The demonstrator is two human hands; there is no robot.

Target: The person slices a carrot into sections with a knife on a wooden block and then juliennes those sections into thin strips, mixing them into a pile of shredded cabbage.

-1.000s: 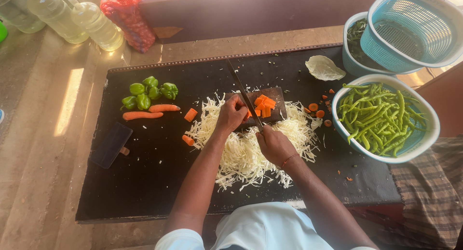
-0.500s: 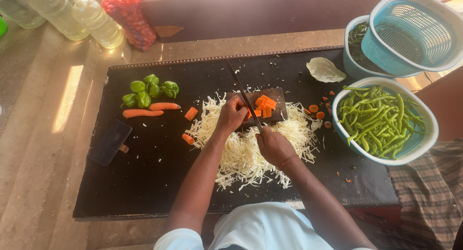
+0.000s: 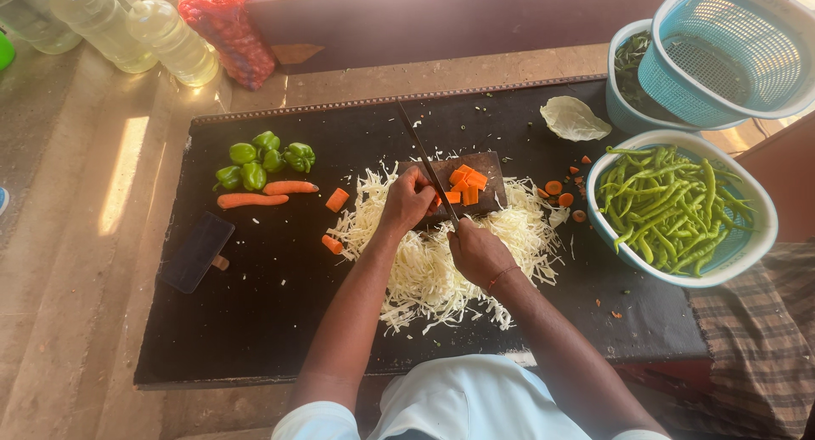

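Fingers of the left hand (image 3: 407, 201) curl down on a carrot piece at the edge of the small dark wooden board (image 3: 488, 164), while the right hand (image 3: 477, 252) is closed round the handle of the long thin knife (image 3: 422, 156). Cut orange carrot chunks (image 3: 465, 182) sit on the board amid stringy pale shredded cabbage (image 3: 429, 274). Since the earlier frame, both hands have barely shifted.

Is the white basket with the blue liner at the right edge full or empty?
Full: the white basket with the blue liner is heaped with long green chillies almost to its rim.
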